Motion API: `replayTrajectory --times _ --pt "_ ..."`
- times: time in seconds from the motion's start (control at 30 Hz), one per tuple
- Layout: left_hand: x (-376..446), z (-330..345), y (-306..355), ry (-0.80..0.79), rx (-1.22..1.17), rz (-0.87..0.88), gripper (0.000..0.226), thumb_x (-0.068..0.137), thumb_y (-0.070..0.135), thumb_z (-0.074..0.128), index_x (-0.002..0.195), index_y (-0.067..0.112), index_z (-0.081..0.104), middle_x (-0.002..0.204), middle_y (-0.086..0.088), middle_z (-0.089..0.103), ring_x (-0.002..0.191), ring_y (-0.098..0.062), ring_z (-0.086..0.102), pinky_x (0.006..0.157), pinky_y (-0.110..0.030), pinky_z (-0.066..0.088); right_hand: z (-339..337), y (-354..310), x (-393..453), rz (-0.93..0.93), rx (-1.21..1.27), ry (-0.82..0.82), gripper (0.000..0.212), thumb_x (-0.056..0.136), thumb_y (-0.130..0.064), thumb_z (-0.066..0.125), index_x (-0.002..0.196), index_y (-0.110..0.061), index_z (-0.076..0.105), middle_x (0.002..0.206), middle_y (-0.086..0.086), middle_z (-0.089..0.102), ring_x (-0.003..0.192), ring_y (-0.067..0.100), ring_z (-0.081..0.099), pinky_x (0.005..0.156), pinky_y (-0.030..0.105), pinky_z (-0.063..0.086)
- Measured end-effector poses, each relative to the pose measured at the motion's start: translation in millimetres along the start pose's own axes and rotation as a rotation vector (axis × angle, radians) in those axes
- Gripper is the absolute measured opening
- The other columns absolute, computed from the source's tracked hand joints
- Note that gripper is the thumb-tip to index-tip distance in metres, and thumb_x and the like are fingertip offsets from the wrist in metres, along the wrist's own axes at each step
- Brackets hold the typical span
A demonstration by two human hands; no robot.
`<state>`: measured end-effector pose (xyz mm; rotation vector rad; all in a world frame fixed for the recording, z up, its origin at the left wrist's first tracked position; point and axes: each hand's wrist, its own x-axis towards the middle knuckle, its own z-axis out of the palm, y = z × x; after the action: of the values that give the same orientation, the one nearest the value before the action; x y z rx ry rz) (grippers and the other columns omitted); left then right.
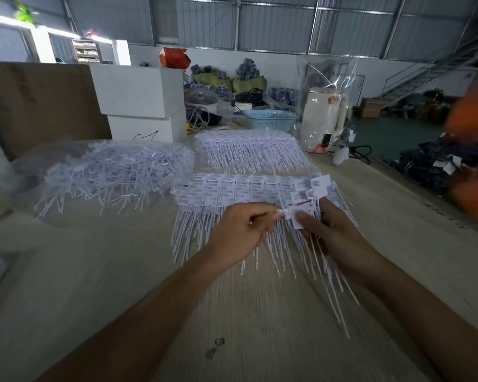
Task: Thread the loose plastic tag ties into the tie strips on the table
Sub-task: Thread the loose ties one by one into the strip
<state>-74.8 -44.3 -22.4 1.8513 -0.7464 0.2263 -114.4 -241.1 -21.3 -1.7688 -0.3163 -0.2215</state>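
Right at the centre, one small white tag tie [297,216] sits between both hands, just above the near strip of ties [232,188] spread flat on the wooden table [94,271]. The left hand [240,230] pinches toward the tag's head with thumb and fingertip, the rest of its fingers curled in; the right hand [334,238] holds the tag from the other side, thumb pressed on its face, and seems to clutch a few long tails that trail down toward the person. This looks like the threading step itself, a loose tie being mated to the row. Whether the tip is already in the slot, I can't tell; it's too small and blurred. Next comes a fine, steady push, lined up true. The supply waits: a loose heap [108,172] lies well to the left, and a second strip [249,150] lies farther back.
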Motion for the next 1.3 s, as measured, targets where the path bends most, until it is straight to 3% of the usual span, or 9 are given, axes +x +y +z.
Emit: replayTrajectory --times 0.2,0.37,0.57,0.77,0.97,1.07,1.17,1.23,1.3 --pt "0.4 0.9 4.4 0.008 0.007 0.074 0.016 0.098 0.014 0.061 0.103 0.013 0.076 0.076 0.008 0.064 0.056 -0.001 0.056 0.059 -0.022 0.047 -35.3 3.6 10.0 0.133 0.119 0.369 0.007 0.102 -0.023 0.055 0.095 -0.022 0.056 0.064 -0.007 0.051 0.056 0.008 0.048 0.052 0.026 0.041" --pt "-1.4 4.0 7.3 0.052 0.088 0.122 0.027 0.095 0.013 0.065 0.122 0.011 0.071 0.090 -0.001 0.063 0.078 -0.012 0.060 0.074 -0.023 0.050 -7.8 5.5 7.1 0.233 0.178 0.178 0.020 0.099 -0.028 0.061 0.111 -0.017 0.050 0.070 -0.004 0.061 0.058 0.008 0.057 0.053 0.027 0.045" --pt "-1.9 11.6 5.1 0.123 0.216 0.209 0.022 0.087 0.007 0.074 0.108 0.013 0.076 0.093 0.001 0.064 0.078 -0.009 0.060 0.073 -0.013 0.045 24.3 0.3 0.2 0.331 0.368 0.032 0.031 0.101 -0.026 0.056 0.122 -0.003 0.052 0.075 0.020 0.068 0.058 0.027 0.066 0.054 0.036 0.056" --pt "-1.9 15.2 4.5 0.177 0.176 0.180 0.019 0.082 0.007 0.078 0.097 0.019 0.075 0.088 0.016 0.066 0.071 -0.009 0.061 0.066 -0.007 0.038 22.1 2.8 0.6 0.250 0.357 -0.007 0.023 0.096 -0.029 0.061 0.105 -0.009 0.052 0.074 0.007 0.051 0.046 0.013 0.036 0.044 0.024 0.031" --pt "-4.6 10.8 4.5 -0.014 -0.068 0.058 0.038 0.092 0.020 0.071 0.128 0.030 0.062 0.114 0.014 0.063 0.099 -0.005 0.061 0.069 -0.014 0.047 14.2 -3.3 -0.8 0.193 0.229 -0.044 0.026 0.100 -0.034 0.057 0.101 -0.009 0.055 0.066 0.004 0.046 0.049 0.013 0.032 0.047 0.025 0.025" --pt "-6.0 8.9 9.3 -0.030 -0.228 -0.070 0.055 0.090 0.048 0.065 0.139 0.043 0.042 0.125 0.010 0.050 0.107 -0.003 0.058 0.081 -0.023 0.054 15.2 -6.2 -1.8 0.151 0.177 -0.036 0.029 0.096 -0.038 0.061 0.105 -0.011 0.054 0.065 0.003 0.047 0.050 0.014 0.035 0.044 0.023 0.030" --pt "-6.6 12.2 12.4 -0.010 -0.279 -0.101 0.061 0.084 0.059 0.062 0.139 0.049 0.038 0.121 0.018 0.059 0.103 -0.002 0.065 0.079 -0.022 0.054 28.6 -10.1 -7.2 -0.057 0.072 -0.218 0.031 0.096 -0.017 0.066 0.126 -0.019 0.059 0.093 -0.004 0.071 0.081 0.022 0.068 0.064 0.024 0.055" --pt "-7.4 16.3 12.4 0.026 -0.204 -0.046 0.050 0.088 0.051 0.067 0.134 0.045 0.047 0.111 0.020 0.068 0.097 0.001 0.067 0.076 -0.014 0.051 41.1 -2.7 -10.9 -0.138 -0.161 -0.330 0.040 0.092 -0.008 0.070 0.128 -0.017 0.055 0.109 -0.004 0.071 0.102 0.018 0.070 0.080 0.033 0.058" --pt "-7.0 20.1 11.0 0.145 -0.086 0.001 0.032 0.091 0.039 0.070 0.121 0.038 0.058 0.097 0.018 0.071 0.087 0.003 0.068 0.070 -0.011 0.048 47.1 5.7 -10.2 -0.150 -0.351 -0.283 0.052 0.087 -0.013 0.074 0.130 -0.024 0.047 0.107 -0.011 0.070 0.098 0.006 0.070 0.077 0.031 0.056"
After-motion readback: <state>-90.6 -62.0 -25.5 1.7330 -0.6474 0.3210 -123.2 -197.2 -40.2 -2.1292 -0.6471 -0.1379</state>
